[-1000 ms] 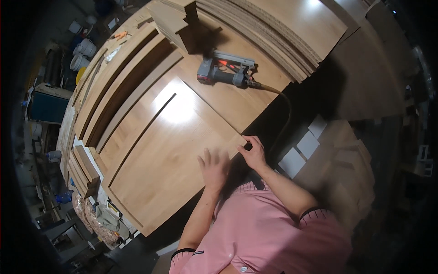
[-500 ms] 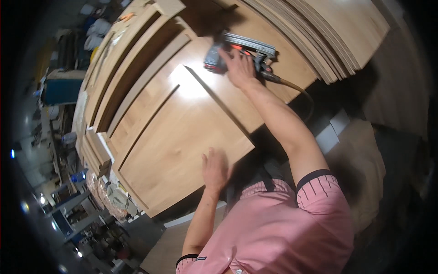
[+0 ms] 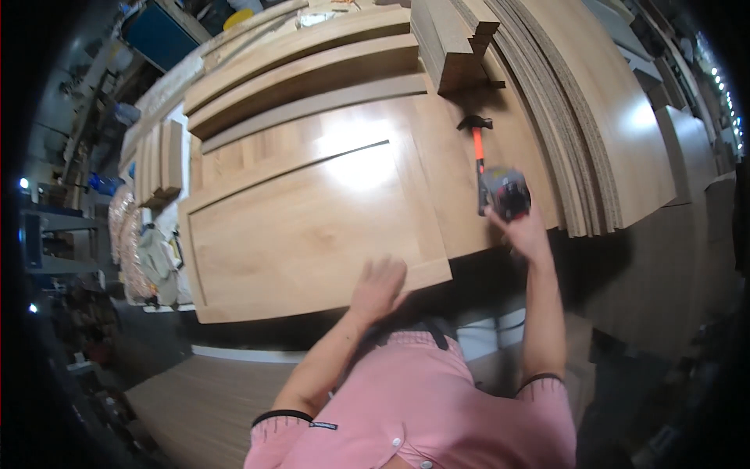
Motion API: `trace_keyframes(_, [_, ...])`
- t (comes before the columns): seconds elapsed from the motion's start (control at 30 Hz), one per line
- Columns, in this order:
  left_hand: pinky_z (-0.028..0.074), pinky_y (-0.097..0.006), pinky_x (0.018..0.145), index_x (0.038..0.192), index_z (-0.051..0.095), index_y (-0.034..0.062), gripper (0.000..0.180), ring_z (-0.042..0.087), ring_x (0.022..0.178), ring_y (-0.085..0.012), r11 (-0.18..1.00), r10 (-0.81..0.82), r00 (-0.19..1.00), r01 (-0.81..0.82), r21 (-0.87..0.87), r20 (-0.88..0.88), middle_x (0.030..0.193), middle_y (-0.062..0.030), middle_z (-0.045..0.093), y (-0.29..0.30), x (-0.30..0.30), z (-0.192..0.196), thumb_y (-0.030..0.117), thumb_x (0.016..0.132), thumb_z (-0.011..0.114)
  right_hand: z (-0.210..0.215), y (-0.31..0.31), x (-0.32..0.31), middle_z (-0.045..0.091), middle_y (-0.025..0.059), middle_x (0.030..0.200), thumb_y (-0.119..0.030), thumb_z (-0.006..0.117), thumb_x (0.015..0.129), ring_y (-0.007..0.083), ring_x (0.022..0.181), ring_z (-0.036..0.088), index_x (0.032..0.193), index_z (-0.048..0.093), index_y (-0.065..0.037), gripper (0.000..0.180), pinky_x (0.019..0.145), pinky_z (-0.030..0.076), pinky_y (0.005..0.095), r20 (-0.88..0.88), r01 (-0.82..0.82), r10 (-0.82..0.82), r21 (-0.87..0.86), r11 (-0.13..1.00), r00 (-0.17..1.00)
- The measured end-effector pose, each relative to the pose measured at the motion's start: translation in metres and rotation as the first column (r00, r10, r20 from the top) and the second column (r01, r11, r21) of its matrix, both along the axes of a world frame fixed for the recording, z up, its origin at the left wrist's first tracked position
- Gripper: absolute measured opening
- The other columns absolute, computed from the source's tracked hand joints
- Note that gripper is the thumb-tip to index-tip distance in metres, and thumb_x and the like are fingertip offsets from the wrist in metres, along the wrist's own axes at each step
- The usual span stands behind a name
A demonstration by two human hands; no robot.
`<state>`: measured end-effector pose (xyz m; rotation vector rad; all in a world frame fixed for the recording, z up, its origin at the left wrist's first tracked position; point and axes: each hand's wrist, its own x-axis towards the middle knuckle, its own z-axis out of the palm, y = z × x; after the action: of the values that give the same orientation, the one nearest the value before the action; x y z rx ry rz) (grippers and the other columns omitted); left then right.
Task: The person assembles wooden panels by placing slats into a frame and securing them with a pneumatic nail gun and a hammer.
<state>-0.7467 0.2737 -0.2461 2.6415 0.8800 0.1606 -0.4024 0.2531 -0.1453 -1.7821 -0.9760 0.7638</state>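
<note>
My right hand [image 3: 525, 232] grips a nail gun [image 3: 509, 194], grey and black with red, blurred and seen nearly end-on. The gun is over the wooden board at the right and partly covers the handle of a claw hammer [image 3: 479, 148] with an orange and black grip. A light wood panel [image 3: 297, 242] with raised strips along its edges lies flat in front of me. Over the panel's near edge, toward its right corner, my left hand [image 3: 380, 288] is open, slightly blurred and holding nothing. Whether it touches the panel I cannot tell.
Long wooden boards [image 3: 312, 86] lie stacked beyond the panel. Upright boards [image 3: 449, 51] stand at the back. A tall stack of panels [image 3: 562, 133] rises on the right. Short wood blocks [image 3: 158, 160] and bubble wrap [image 3: 129, 246] are at the left.
My right hand has drawn the nail gun nearer to me and turned it, uncovering the hammer. My left hand is still by the panel's near edge. The view has swung right.
</note>
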Motion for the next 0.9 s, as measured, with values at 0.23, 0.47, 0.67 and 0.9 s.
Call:
trace_keyframes(0.23, [0.032, -0.059, 0.12, 0.145, 0.052, 0.009, 0.07, 0.044, 0.144, -0.0333, 0.998, -0.043, 0.998, 0.041, 0.056, 0.039, 0.148, -0.0101, 0.055, 0.0, 0.002, -0.012, 0.04, 0.086, 0.074, -0.011, -0.138, -0.113, 0.067, 0.0108, 0.119, -0.009, 0.086, 0.077, 0.0196, 0.104, 0.066, 0.13, 0.056, 0.002, 0.061, 0.095, 0.054, 0.0356, -0.261, 0.083, -0.154, -0.262, 0.961, 0.953])
trace_keyframes(0.47, [0.033, -0.059, 0.119, 0.144, 0.053, 0.0094, 0.069, 0.046, 0.142, -0.0333, 0.996, -0.041, 0.998, 0.037, 0.079, 0.054, 0.148, -0.0095, 0.055, 0.001, -0.002, -0.014, 0.04, 0.086, 0.075, -0.027, -0.136, -0.154, 0.065, 0.0049, 0.105, -0.001, 0.077, 0.076, 0.0156, 0.098, 0.063, 0.12, 0.059, -0.001, 0.048, 0.089, 0.053, 0.0319, -0.256, 0.039, -0.134, -0.345, 0.938, 0.957])
trace_keyframes(0.67, [0.032, -0.059, 0.119, 0.144, 0.053, 0.0099, 0.069, 0.045, 0.143, -0.0334, 0.998, -0.038, 0.995, 0.033, 0.058, 0.087, 0.147, -0.0092, 0.056, 0.001, -0.004, -0.016, 0.038, 0.085, 0.076, -0.02, -0.128, -0.167, 0.065, 0.0042, 0.105, 0.0, 0.076, 0.076, 0.0146, 0.096, 0.063, 0.123, 0.058, -0.003, 0.05, 0.088, 0.053, 0.0305, -0.217, 0.059, -0.14, -0.34, 0.938, 0.966])
trace_keyframes(0.9, [0.031, -0.059, 0.12, 0.144, 0.053, 0.0098, 0.069, 0.045, 0.144, -0.0336, 0.998, -0.03, 0.995, 0.025, 0.05, 0.098, 0.148, -0.0092, 0.055, 0.0, -0.003, -0.018, 0.038, 0.085, 0.076, -0.022, -0.126, -0.165, 0.066, 0.0039, 0.104, -0.002, 0.077, 0.076, 0.0147, 0.096, 0.063, 0.134, 0.055, -0.005, 0.063, 0.089, 0.053, 0.0305, -0.139, 0.04, -0.089, -0.322, 0.946, 0.986])
